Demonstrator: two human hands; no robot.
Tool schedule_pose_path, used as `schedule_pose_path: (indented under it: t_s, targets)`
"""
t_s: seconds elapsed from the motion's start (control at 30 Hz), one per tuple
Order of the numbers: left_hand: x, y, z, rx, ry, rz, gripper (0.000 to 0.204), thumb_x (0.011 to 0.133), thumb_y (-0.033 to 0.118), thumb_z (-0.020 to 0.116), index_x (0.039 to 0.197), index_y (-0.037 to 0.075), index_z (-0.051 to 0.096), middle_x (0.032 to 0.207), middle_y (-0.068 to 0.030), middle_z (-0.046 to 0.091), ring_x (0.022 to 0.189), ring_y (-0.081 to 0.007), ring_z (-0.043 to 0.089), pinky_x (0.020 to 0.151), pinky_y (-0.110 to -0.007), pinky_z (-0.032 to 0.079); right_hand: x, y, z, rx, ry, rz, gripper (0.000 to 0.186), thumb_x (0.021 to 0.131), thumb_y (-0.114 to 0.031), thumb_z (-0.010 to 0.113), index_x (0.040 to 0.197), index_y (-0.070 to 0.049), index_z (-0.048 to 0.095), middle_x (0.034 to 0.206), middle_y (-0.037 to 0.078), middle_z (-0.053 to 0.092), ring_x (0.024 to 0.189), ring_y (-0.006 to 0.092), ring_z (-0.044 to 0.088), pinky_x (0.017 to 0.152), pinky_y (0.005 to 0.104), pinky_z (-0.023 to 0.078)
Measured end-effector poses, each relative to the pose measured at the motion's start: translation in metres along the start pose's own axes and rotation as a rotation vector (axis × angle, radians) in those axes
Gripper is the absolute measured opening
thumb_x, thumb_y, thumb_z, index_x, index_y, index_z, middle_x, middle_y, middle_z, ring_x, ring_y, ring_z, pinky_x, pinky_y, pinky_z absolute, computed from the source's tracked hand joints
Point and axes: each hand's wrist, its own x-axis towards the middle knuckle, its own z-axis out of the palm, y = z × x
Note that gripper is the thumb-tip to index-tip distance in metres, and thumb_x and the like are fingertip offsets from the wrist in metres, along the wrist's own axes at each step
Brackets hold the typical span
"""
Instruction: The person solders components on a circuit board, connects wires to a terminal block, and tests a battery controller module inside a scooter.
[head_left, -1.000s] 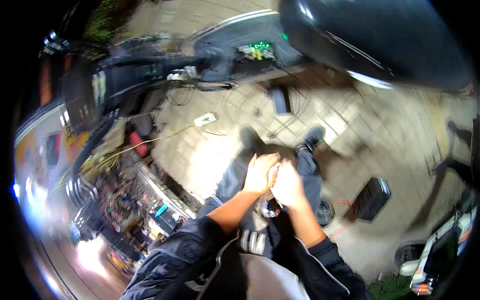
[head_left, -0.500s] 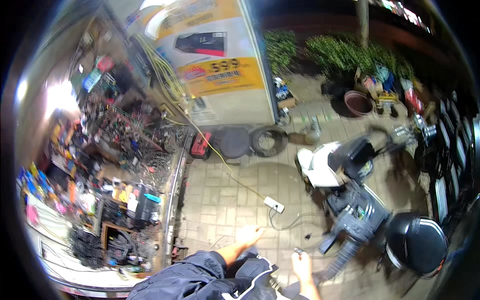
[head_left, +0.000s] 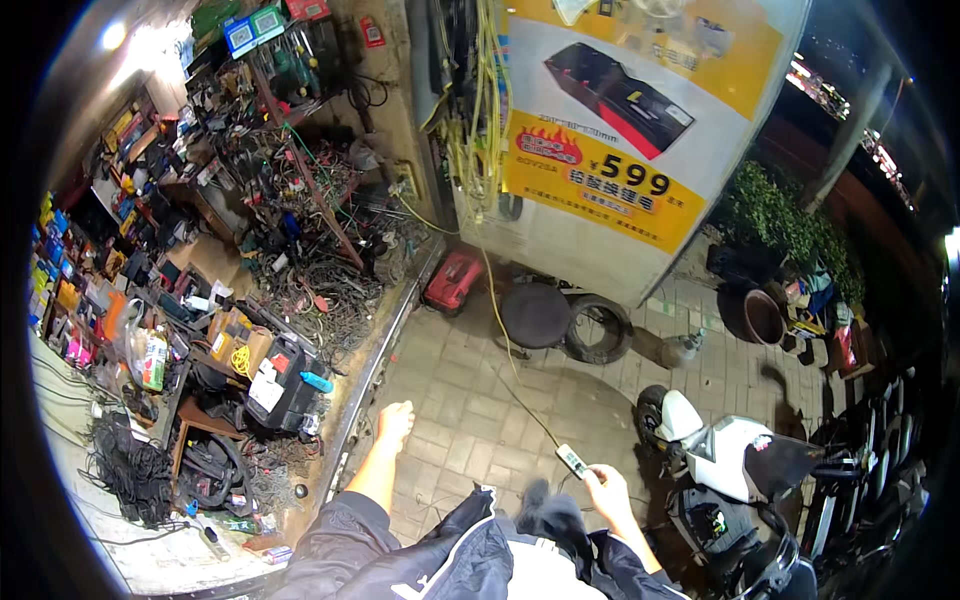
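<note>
My right hand (head_left: 606,492) reaches down at the lower right, its fingers closed. The fingertips meet the near end of a white power strip (head_left: 571,461); whether they grip the strip or a small thing at its end is hidden. A thin yellow cord (head_left: 510,352) runs from the strip's far end back to the wall. My left hand (head_left: 396,425) hangs over the paving near the metal sill (head_left: 372,385), its fingers loosely extended with nothing visible in them.
Cluttered parts, wires and tools (head_left: 320,270) fill the shop at left. A red case (head_left: 454,282), a round black stool (head_left: 536,315) and a tyre (head_left: 598,329) sit below a large poster board (head_left: 640,120). At right stands a white scooter (head_left: 718,458).
My view has turned, so the shop and poster sit further right. My right hand has come up to the power strip's end. My left hand has moved away leftward, toward the sill.
</note>
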Motion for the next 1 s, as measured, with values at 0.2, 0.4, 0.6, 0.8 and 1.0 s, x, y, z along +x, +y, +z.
schedule_pose_path:
  t_s: [0.2,0.4,0.6,0.8,1.0]
  targets:
    - [0.037,0.124,0.042,-0.025,-0.135,0.153,0.021,0.091,0.024,0.061,0.096,0.004,0.064,0.079,-0.0022,0.063,0.064,-0.0077,0.054,0.058,-0.023,0.044,0.187,-0.09,0.027,0.164,-0.023,-0.097,0.027,0.085,-0.019,0.066,0.098,0.004,0.065,0.093,0.013,0.068,0.086,0.0181,0.064,0.081,0.0307,0.049]
    - [0.102,0.239,0.052,0.103,-0.213,0.397,0.02,0.093,0.019,0.058,0.098,0.002,0.065,0.084,-0.0047,0.065,0.074,-0.011,0.06,0.068,-0.025,0.048,0.403,-0.305,0.105,0.401,-0.043,-0.403,0.032,0.09,-0.021,0.062,0.11,0.004,0.062,0.105,0.013,0.067,0.097,0.0191,0.062,0.088,0.0304,0.047]
    - [0.193,0.402,0.128,0.07,-0.232,0.712,0.037,0.094,0.015,0.057,0.124,-0.006,0.054,0.112,-0.0139,0.064,0.101,-0.0183,0.061,0.091,-0.029,0.047,0.55,-0.446,0.19,0.509,-0.192,-0.427,0.048,0.093,-0.02,0.054,0.133,0.005,0.047,0.132,0.021,0.052,0.123,0.0283,0.048,0.104,0.0338,0.036]
    - [0.332,0.494,0.201,0.294,-0.036,0.938,0.045,0.084,0.013,0.068,0.122,-0.005,0.053,0.114,-0.0203,0.064,0.106,-0.023,0.061,0.088,-0.033,0.047,0.615,-0.424,0.224,0.293,0.305,-0.467,0.035,0.086,-0.009,0.055,0.118,0.007,0.053,0.113,0.019,0.06,0.103,0.0283,0.058,0.091,0.0361,0.043]
    - [0.371,0.533,0.259,0.082,-0.375,1.033,0.048,0.074,0.018,0.074,0.113,-0.002,0.055,0.109,-0.0193,0.065,0.101,-0.0335,0.063,0.084,-0.037,0.049,0.701,-0.373,0.24,0.484,0.12,-0.441,0.035,0.086,-0.006,0.056,0.12,-0.002,0.058,0.108,0.015,0.065,0.091,0.0228,0.062,0.079,0.0334,0.047]
